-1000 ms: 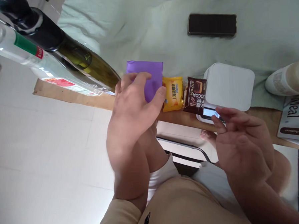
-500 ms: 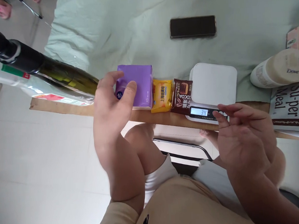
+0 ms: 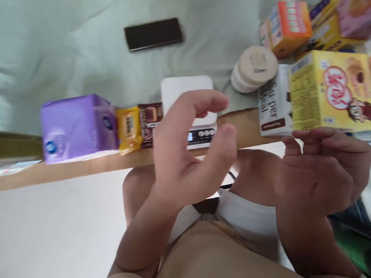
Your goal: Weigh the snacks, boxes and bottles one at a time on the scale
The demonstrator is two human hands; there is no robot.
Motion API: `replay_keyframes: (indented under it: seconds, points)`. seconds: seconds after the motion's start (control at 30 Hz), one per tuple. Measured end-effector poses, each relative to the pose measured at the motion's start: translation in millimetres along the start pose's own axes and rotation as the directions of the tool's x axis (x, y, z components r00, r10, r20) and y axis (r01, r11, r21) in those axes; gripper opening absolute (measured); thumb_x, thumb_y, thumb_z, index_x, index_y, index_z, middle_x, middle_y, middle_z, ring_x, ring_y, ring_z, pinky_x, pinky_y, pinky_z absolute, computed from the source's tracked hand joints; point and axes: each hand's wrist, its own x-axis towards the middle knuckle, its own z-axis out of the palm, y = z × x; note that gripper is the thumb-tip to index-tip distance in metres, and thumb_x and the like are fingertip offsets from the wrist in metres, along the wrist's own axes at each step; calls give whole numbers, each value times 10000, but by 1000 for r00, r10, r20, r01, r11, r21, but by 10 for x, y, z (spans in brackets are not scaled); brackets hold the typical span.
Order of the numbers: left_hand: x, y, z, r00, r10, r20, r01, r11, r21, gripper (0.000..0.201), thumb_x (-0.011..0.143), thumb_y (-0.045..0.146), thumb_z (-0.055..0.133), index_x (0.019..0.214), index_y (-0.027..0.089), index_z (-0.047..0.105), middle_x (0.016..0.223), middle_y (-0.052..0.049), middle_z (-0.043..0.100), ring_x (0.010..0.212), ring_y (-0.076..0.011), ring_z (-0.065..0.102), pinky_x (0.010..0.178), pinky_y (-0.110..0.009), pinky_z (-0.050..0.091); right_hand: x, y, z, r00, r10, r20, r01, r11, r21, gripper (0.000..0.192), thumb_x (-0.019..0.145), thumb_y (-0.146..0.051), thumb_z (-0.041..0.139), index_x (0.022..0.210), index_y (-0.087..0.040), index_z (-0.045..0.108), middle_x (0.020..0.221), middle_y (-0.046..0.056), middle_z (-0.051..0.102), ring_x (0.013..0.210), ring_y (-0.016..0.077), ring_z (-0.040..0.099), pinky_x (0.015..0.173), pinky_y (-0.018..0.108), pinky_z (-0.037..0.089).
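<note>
My left hand (image 3: 191,155) hovers in front of the white kitchen scale (image 3: 187,89), its thumb and fingers curved apart with nothing between them. It hides part of the scale's display and platform. My right hand (image 3: 318,173) is at the right by the table edge, fingers loosely bent and apart, with nothing visible in them. Its fingertips are nearest the yellow box (image 3: 341,91); whether they touch it I cannot tell. Left of the scale sit a brown cocoa snack packet (image 3: 150,122), a yellow packet (image 3: 129,128) and a purple tissue pack (image 3: 73,128).
A black phone (image 3: 154,34) lies farther back on the green cloth (image 3: 91,57). Right of the scale stand a white Dove jar (image 3: 255,69), a Su-per Meal package (image 3: 272,105) and an orange box (image 3: 287,28), with several more boxes behind. A bottle (image 3: 14,146) shows at the left edge.
The view has swung right. My left hand has left the purple tissue pack and moved right to in front of the scale. My right hand has gone from the scale's buttons to near the yellow box.
</note>
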Motion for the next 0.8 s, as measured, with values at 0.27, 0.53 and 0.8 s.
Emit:
replay_keyframes:
  seconds: [0.27,0.53,0.8]
  points:
    - [-174,-272,1405,968,39,249,-37,999,-14,536,1080,519,459,1438,121,472,1511,-235,587,1482,-323,586,1241,-512,539,378,102,-657,914,-78,-399,28,991,-132,381,499,-146,582,843,-270,687,1081,-48,711,1077,143,694,931,324,541]
    - [-306,-326,1779,940,-75,333,56,996,66,736,1062,622,366,1589,119,260,1680,-259,398,1648,-375,379,1368,-591,379,423,249,-742,975,-86,-206,42,976,-212,393,578,-216,652,962,-286,602,1380,-37,679,1485,272,554,1224,511,442]
    - [-347,-311,1781,919,-178,353,131,979,153,809,1054,735,219,1672,226,99,1762,-175,297,1704,-348,265,1393,-594,335,404,274,-693,982,33,-185,-69,978,-196,382,643,-246,706,1008,-259,595,1176,0,675,1128,204,668,987,418,536]
